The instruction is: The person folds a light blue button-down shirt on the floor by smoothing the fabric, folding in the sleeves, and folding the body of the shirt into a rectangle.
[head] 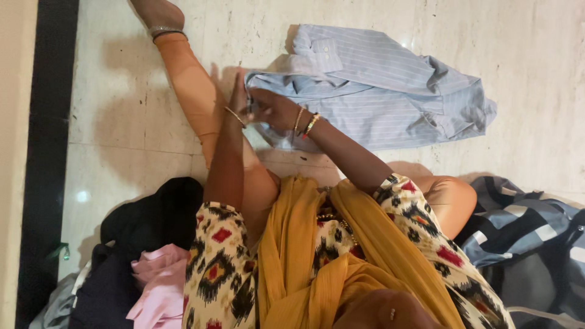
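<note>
**Both hands on a striped shirt spread on the floor**

Nearest the camera, a mustard scarf (292,256) covers much of the patterned top, and the frame's lower edge cuts off a pile of dark and pink clothes (143,268) on one side and a checked blue garment (524,231) on the other. Farther out, the left hand (239,100) and right hand (274,108) meet at the near edge of the light blue striped shirt (378,91). Each grip looks closed on the fabric, though the fingertips are hard to make out. The shirt lies flat on the pale marble floor (122,122), its sleeve bunched at the far end.
</note>
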